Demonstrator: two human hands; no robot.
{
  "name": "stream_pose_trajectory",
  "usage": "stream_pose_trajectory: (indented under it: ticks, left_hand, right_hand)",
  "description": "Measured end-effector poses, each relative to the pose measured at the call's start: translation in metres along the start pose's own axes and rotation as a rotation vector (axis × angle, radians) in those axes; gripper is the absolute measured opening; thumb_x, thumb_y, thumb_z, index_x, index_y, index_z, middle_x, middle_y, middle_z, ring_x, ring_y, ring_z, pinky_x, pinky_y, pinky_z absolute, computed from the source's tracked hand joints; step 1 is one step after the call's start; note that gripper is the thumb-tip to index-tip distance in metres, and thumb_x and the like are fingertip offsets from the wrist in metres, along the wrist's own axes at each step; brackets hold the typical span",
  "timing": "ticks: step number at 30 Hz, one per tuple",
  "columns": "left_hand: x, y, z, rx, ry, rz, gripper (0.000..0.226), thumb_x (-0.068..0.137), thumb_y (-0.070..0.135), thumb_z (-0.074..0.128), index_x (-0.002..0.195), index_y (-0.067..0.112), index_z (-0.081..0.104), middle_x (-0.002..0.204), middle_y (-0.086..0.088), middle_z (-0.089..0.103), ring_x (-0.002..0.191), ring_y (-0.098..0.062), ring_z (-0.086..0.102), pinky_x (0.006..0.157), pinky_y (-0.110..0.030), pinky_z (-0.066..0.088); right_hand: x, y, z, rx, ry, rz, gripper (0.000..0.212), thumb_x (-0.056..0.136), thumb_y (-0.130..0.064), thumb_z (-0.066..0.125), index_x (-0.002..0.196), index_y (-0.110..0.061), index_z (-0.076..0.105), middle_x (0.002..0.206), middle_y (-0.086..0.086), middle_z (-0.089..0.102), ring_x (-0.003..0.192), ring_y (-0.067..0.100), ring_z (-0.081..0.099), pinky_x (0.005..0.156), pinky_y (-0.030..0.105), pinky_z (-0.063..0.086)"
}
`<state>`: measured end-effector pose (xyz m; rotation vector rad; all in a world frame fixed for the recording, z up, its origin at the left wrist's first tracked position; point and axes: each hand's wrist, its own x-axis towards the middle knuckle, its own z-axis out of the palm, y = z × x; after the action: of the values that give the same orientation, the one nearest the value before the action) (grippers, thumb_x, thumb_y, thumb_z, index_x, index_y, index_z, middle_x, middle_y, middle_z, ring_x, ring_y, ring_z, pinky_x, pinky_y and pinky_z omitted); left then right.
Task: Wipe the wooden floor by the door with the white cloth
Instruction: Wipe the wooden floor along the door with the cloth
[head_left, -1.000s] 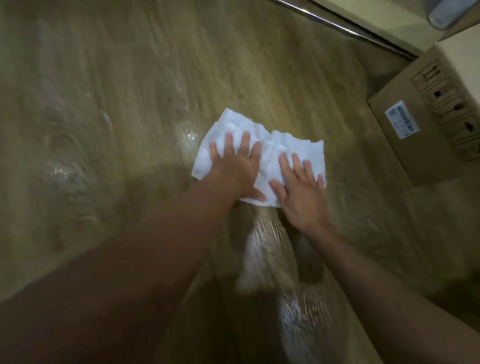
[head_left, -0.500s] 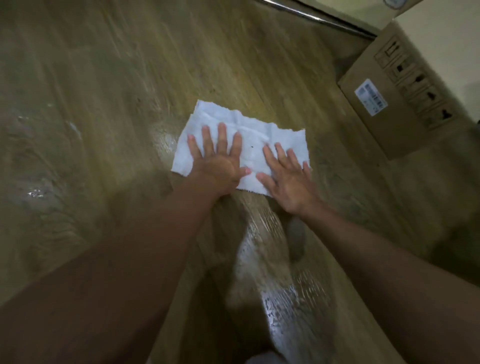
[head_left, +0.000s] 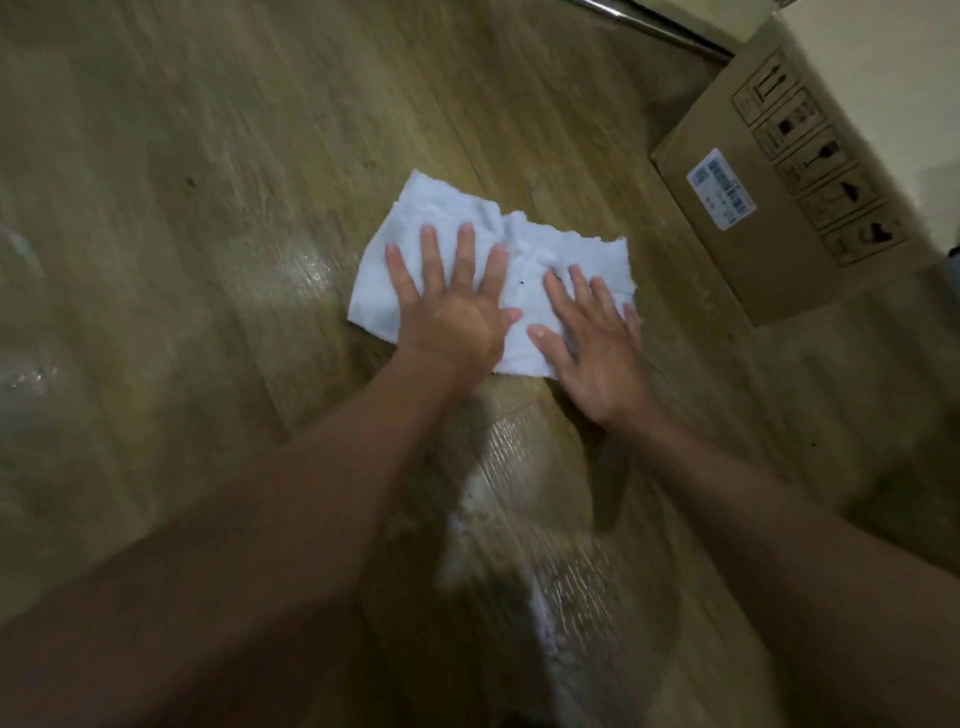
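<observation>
Both hands, left (head_left: 452, 317) and right (head_left: 592, 348), press white cloth (head_left: 524, 270) flat on wooden floor (head_left: 208, 156).

Left hand (head_left: 452, 317): bare, four fingers and thumb showing, nails short. Right hand (head_left: 592, 348): bare, four fingers and thumb showing, nails short, edges a little blurred. Left forearm (head_left: 311, 493): bare from wrist to near frame edge, near part dim and blurred. Right forearm (head_left: 753, 519): bare likewise, near part in shadow.
</observation>
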<state>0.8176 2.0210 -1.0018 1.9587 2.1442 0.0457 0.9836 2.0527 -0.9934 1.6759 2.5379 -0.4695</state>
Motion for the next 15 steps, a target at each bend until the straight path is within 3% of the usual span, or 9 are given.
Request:
stream_pose_trajectory:
  ticks: [2,5,8,10,13,15]
  left_hand:
    - [0.000,0.016,0.003,-0.011,0.043,0.014,0.068,0.093,0.055,0.012,0.152,0.022,0.015,0.159,-0.014,0.011,0.143,-0.046,0.006,0.109,-0.070,0.004]
    - [0.013,0.027,0.002,-0.044,-0.001,-0.052,0.066,0.098,0.054,0.018,0.152,0.024,-0.003,0.159,-0.010,-0.010,0.144,-0.041,-0.013,0.110,-0.066,-0.008]
    - [0.031,0.026,-0.006,-0.056,-0.045,-0.129,0.064,0.098,0.054,0.015,0.151,0.028,-0.009,0.158,-0.006,-0.019,0.143,-0.038,-0.021,0.111,-0.064,-0.010]
    - [0.037,0.029,-0.007,-0.044,-0.087,-0.164,0.063,0.098,0.054,0.013,0.150,0.029,-0.011,0.157,-0.007,-0.021,0.142,-0.039,-0.022,0.110,-0.065,-0.011]
    - [0.025,0.048,-0.004,-0.008,-0.066,-0.058,0.062,0.098,0.055,0.014,0.150,0.031,-0.009,0.158,-0.009,-0.017,0.142,-0.042,-0.018,0.109,-0.066,-0.010]
    - [0.011,0.070,0.000,-0.001,-0.058,0.050,0.061,0.098,0.054,0.014,0.150,0.032,-0.009,0.159,-0.009,-0.015,0.143,-0.041,-0.016,0.110,-0.066,-0.008]
  right_hand:
    - [-0.006,0.020,-0.004,-0.034,0.012,0.025,0.058,0.097,-0.059,0.017,0.150,-0.041,0.002,0.161,-0.009,-0.002,0.148,0.015,-0.005,0.119,0.047,-0.002]
    - [0.011,0.023,-0.007,-0.012,0.000,0.113,0.058,0.097,-0.060,0.014,0.150,-0.041,-0.001,0.161,-0.008,-0.006,0.147,0.016,-0.009,0.117,0.047,-0.007]
    - [0.031,0.009,-0.004,-0.013,-0.039,0.205,0.058,0.098,-0.057,0.011,0.150,-0.039,-0.008,0.160,-0.007,-0.014,0.146,0.020,-0.015,0.115,0.048,-0.013]
    - [0.028,0.010,-0.006,-0.030,-0.042,0.141,0.058,0.098,-0.056,0.011,0.150,-0.037,-0.008,0.160,-0.006,-0.013,0.147,0.020,-0.014,0.115,0.048,-0.011]
    - [-0.005,0.042,-0.013,-0.052,-0.040,0.042,0.059,0.098,-0.060,0.013,0.151,-0.039,-0.004,0.161,-0.007,-0.008,0.147,0.017,-0.009,0.117,0.045,-0.005]
    - [-0.023,0.065,-0.017,-0.019,-0.030,0.122,0.061,0.096,-0.063,0.016,0.150,-0.041,-0.002,0.161,-0.005,-0.006,0.148,0.017,-0.007,0.117,0.045,-0.004]
